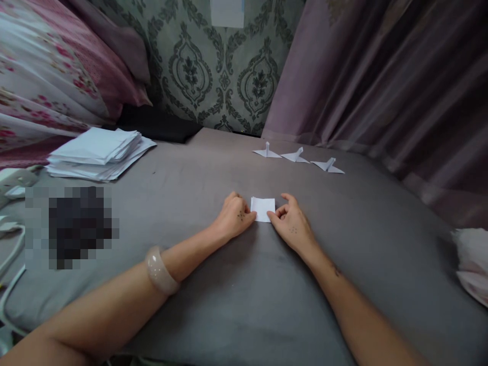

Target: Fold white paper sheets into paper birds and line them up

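Observation:
Between my hands is a small white folded paper square [263, 209], held just above the grey cloth surface or touching it; I cannot tell which. At its left edge my left hand [235, 214] pinches it, thumb in front and the fingers curled behind. My right hand [292, 221] grips the lower right corner between thumb and fingers, with the index finger raised apart. Farther back stand three folded paper cranes in a row: a left one [267, 151], a middle one [296, 155] and a right one [329, 165], each with spread wings.
At the back left lies a stack of white paper [95, 152], beside a dark flat item [156, 124]. A white cable [13, 254] runs along the left edge. Purple curtains [362, 76] hang at the right, and a crumpled whitish bag [473, 259] sits at the right edge.

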Motion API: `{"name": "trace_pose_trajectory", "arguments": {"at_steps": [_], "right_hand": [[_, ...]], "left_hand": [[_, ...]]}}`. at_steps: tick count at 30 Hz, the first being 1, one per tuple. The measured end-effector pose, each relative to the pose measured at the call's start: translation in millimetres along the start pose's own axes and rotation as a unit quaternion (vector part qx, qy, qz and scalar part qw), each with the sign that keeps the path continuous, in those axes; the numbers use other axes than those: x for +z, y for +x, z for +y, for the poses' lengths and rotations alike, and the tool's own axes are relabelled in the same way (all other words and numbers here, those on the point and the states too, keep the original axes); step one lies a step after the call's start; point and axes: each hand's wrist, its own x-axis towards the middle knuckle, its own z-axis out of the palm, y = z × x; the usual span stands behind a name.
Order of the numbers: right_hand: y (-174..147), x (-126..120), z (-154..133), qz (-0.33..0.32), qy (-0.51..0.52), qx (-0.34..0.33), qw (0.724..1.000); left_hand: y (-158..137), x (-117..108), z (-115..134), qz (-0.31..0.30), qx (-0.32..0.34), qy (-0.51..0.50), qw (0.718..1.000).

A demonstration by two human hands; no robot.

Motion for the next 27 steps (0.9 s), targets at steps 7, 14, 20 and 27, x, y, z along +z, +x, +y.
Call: {"name": "trace_pose_trajectory", "arguments": {"at_steps": [7,14,20,27], "right_hand": [[-1.3,-2.6,-1.0,0.003,-0.055,0.013,0.998],[-1.3,-1.9,0.1,0.023,-0.081,-0.04,0.996],[4.4,-1.0,6.7,-0.035,-0.048,-0.097,0.994],[8.0,-1.8,9.6,-0.043,-0.022,-0.115,0.992]], "left_hand": [[-2.8,4.8,-6.5,0.02,-0.018,0.024,0.999],[2.2,12.4,-12.5,0.032,0.0,0.021,0.999],[1.6,12.8,-7.2,0.042,-0.025,0.035,0.998],[7.5,7.1,-6.6,0.026,-0.026,0.052,0.998]]}}
